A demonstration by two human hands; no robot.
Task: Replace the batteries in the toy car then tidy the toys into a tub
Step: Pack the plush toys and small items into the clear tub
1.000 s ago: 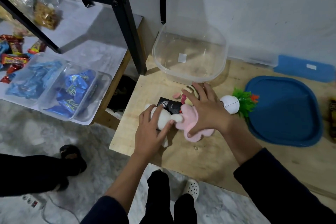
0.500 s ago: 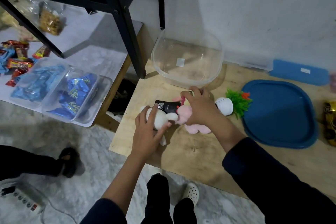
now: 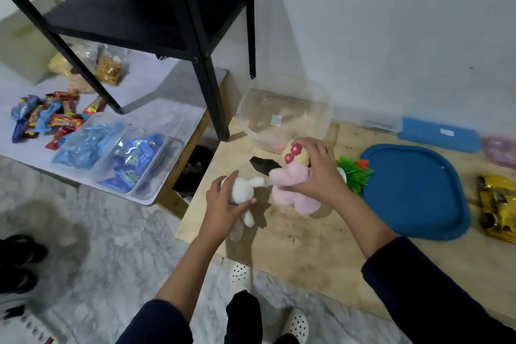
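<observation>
My left hand (image 3: pixel 223 204) grips a white plush toy (image 3: pixel 244 191) just above the wooden table (image 3: pixel 307 246). My right hand (image 3: pixel 315 173) grips a pink plush toy (image 3: pixel 290 193) with a cream head and red eyes, lifted a little off the wood. A small black packet (image 3: pixel 261 166) lies between the two toys. The clear plastic tub (image 3: pixel 282 120) stands right behind them against the wall. A yellow toy car (image 3: pixel 498 205) lies at the table's right edge of view.
A blue tub lid (image 3: pixel 413 193) lies right of my hands, with a green plastic plant (image 3: pixel 354 173) in a white pot beside it. A black shelf frame (image 3: pixel 206 64) stands at the left. Snack packets and trays (image 3: pixel 111 153) cover a low white surface.
Both hands have closed round the plush toys and raised them from the table. The pink toy has come upright, showing its cream face. The camera has tilted up.
</observation>
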